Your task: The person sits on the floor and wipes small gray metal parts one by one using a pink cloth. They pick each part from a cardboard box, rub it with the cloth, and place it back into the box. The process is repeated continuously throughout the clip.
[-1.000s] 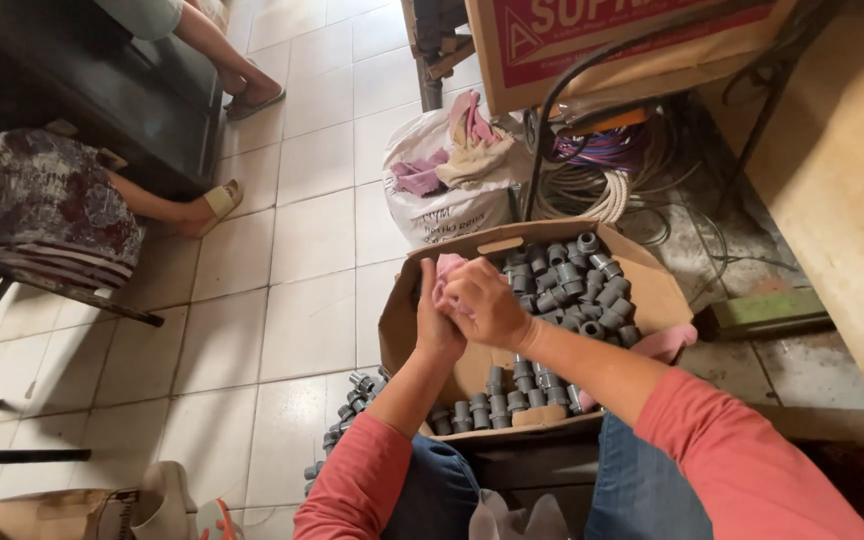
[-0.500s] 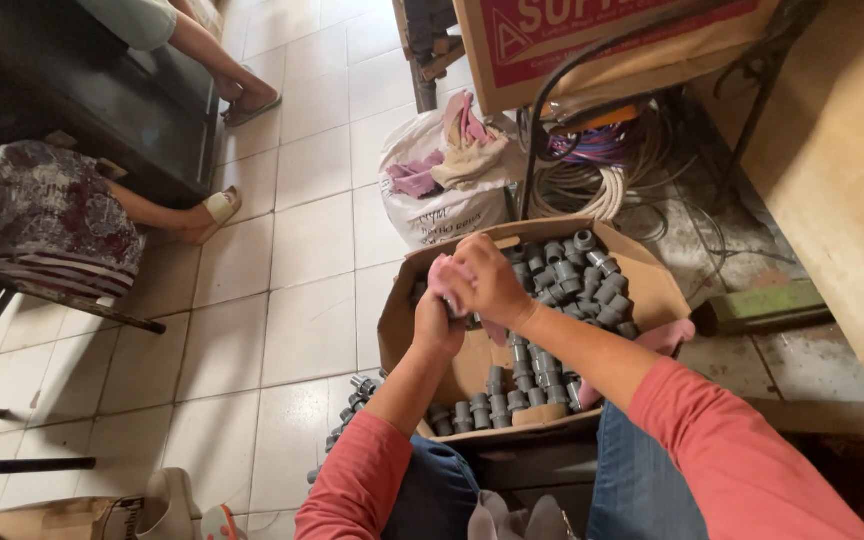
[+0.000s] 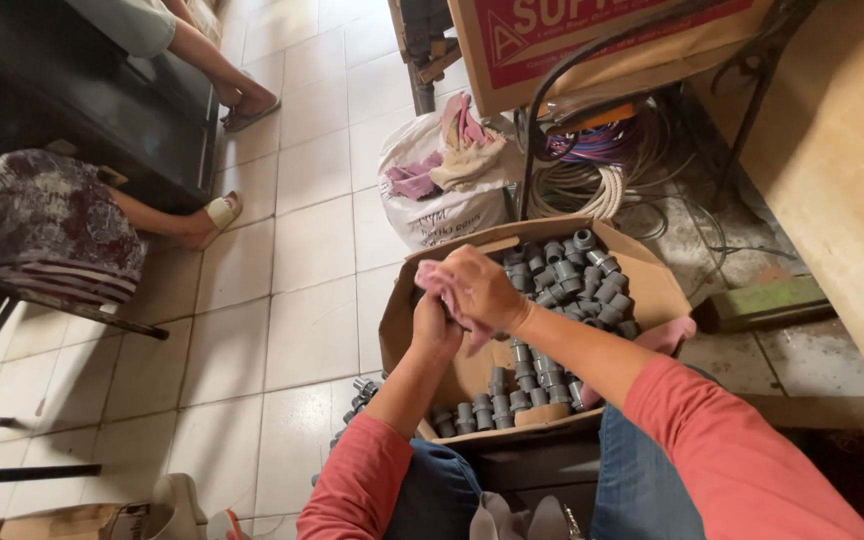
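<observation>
1. Two hands meet over an open cardboard box (image 3: 652,290) that rests at the seated person's knees; both arms wear red sleeves.
2. The right hand (image 3: 482,290) lies on top, its fingers curled shut around a pink cloth (image 3: 442,288), which bunches out above and below the palm.
3. The left hand (image 3: 435,328) sits just beneath, fingers closed, pressed against the cloth and the right hand; whatever it may hold inside is hidden from where I stand.
4. The box is filled with grey plastic pipe fittings (image 3: 577,275), heaped at the far side and lined up along the near edge.
5. A few more grey fittings (image 3: 357,395) lie on the tiled floor (image 3: 302,220) just left of the box.
6. Beyond the box stands a white bag (image 3: 442,205) stuffed with rags, next to a coil of cables (image 3: 592,165).
7. To the left, another person's sandalled foot (image 3: 220,212) rests on the tiles, well apart from the hands.
</observation>
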